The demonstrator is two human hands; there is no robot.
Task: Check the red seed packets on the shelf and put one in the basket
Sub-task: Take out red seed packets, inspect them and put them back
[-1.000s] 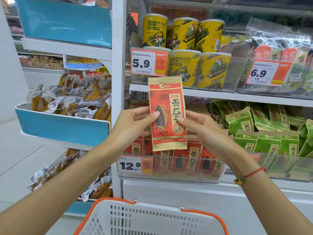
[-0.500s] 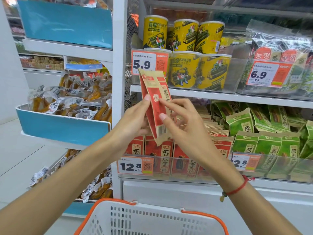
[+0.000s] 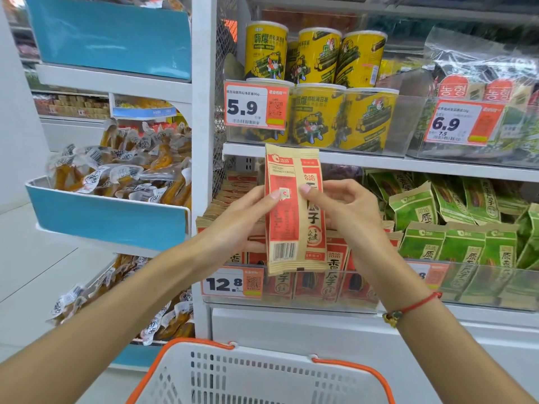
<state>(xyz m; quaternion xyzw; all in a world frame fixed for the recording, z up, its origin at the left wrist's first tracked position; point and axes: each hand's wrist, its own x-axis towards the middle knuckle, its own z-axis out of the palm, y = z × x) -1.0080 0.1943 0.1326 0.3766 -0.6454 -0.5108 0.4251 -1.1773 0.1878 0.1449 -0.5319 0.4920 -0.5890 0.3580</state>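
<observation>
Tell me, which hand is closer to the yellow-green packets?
Right. The right hand sits just beside the green packets; the left hand is across the red packet, farther away.

The basket point(image 3: 262, 371) at six o'clock is cut off by the bottom edge. The held red packet point(image 3: 294, 211) hides part of the shelved red packets point(image 3: 335, 275) behind it, and its small print is too fine to read.

Yellow canisters point(image 3: 316, 83) are stacked in two tiers on the upper shelf, behind a price tag marked 5.9 point(image 3: 256, 104). To their right, clear bags of green snacks point(image 3: 481, 80) are fronted by a tag marked 6.9 point(image 3: 463, 123). Green packets point(image 3: 463, 225) are lined up on the lower shelf. At the left, a blue-fronted bin point(image 3: 108, 218) is filled with clear-wrapped yellow snacks point(image 3: 122, 167). A 12.8 tag point(image 3: 232, 282) is fixed to the lower shelf edge.
</observation>
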